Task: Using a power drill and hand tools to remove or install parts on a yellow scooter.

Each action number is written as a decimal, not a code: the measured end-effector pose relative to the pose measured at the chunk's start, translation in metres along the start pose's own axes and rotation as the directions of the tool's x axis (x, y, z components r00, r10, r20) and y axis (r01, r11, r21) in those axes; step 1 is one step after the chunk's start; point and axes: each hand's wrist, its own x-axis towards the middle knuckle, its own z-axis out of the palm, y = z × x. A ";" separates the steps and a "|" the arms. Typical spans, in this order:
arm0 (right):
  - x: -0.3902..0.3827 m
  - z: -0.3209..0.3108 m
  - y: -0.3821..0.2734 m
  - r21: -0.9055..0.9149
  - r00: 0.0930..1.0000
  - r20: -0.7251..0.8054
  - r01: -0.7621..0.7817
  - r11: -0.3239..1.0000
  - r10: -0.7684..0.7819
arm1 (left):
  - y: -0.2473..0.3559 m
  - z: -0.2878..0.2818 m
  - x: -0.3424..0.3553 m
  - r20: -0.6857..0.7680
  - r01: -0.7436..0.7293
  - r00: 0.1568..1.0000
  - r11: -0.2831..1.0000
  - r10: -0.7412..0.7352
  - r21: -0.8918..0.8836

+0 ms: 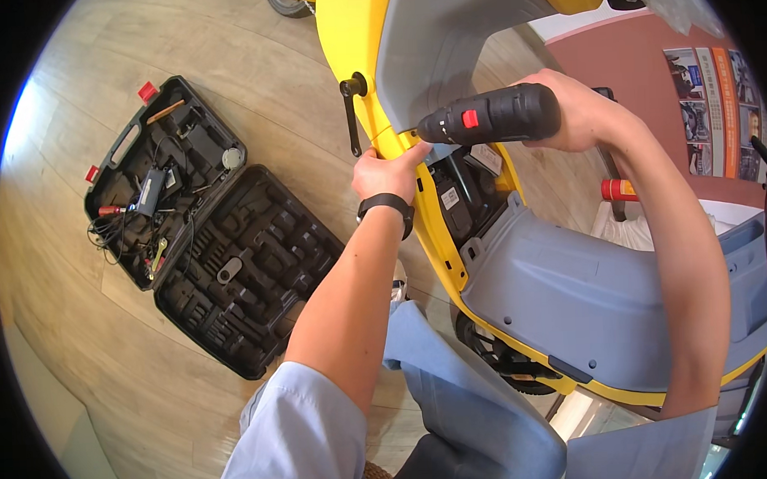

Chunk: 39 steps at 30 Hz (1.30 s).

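A yellow scooter [425,217] with grey inner panels [571,284] stands before me. My right hand [577,110] grips a black cordless drill [493,116] with a red switch, its nose pointing left at the yellow edge near the front panel. My left hand [387,173], a black band on its wrist, rests on that yellow edge just below the drill's tip, fingers pinched there. A dark opening with black parts [466,194] shows beside the hands.
An open black tool case [206,229] with red latches lies on the wooden floor [74,335] to the left, holding cables and small tools. A black hook [352,114] hangs on the scooter's front. A red-brown wall with posters [708,110] is at right.
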 end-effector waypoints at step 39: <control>-0.048 0.008 -0.016 0.558 0.935 -0.300 0.011 0.830 0.189 | 0.015 -0.051 0.014 0.291 -0.200 0.955 0.835 0.050 0.513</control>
